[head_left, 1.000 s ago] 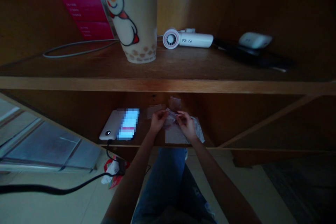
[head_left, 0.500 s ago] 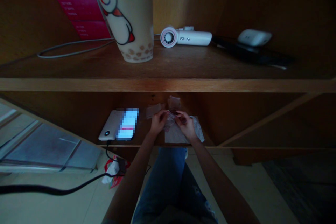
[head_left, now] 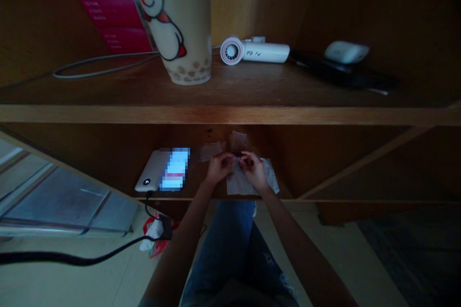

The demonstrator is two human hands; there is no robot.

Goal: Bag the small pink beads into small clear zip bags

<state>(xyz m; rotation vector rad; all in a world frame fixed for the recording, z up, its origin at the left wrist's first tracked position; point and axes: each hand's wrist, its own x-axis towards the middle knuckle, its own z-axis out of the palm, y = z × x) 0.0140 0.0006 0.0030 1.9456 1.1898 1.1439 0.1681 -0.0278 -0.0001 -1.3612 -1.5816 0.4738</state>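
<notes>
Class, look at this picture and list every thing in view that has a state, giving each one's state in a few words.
left hand, pinching the packet
right hand, pinching the packet
small packet, held between both hands
white paper, lying under the hands
clear bag, lying flat
phone, screen lit
cup, upright on the upper shelf
fan, lying on its side

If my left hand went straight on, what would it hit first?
Your left hand would likely meet the small pinkish packet pinched between both hands, then your right hand; depth is hard to judge here.
</notes>
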